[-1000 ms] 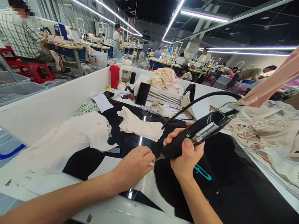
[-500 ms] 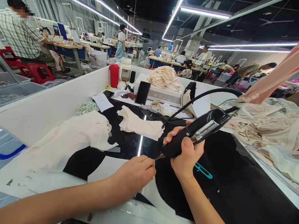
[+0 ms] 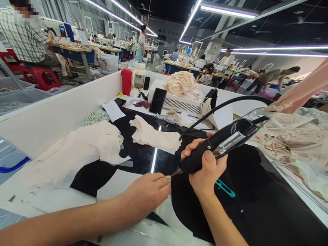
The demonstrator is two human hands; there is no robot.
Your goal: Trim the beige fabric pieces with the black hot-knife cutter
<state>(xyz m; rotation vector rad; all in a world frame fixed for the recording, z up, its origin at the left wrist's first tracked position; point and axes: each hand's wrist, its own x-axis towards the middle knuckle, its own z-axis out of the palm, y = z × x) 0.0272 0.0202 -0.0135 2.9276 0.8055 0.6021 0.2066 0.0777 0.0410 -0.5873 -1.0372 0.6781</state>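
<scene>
My right hand (image 3: 209, 171) is wrapped round a black corded handheld power tool (image 3: 224, 144), tilted with its narrow tip down toward the left. My left hand (image 3: 148, 193) is closed beside that tip, fingers pinched together. What they hold is hidden. Beneath both hands lie a white sheet with curved edges (image 3: 174, 217) and a glossy black surface (image 3: 250, 207). Just right of my right wrist rests a teal cutter-like tool (image 3: 226, 188). Beyond my hands sits a small stack of cream fabric pieces (image 3: 156, 135); a larger cream fabric pile (image 3: 86, 144) spreads on the left.
White boards (image 3: 55, 111) wall the table. At its back stand a red cup (image 3: 125, 82), a jar (image 3: 138, 76), a phone (image 3: 158, 101) and a white vented box (image 3: 182, 104) topped with fabric. Cream strips (image 3: 300, 136) heap at right. A person in checks (image 3: 25, 34) sits left.
The camera view has shifted slightly. Both hands and the black tool keep nearly the same place and grip. In the background, a standing person has turned and a bending person has shifted.
</scene>
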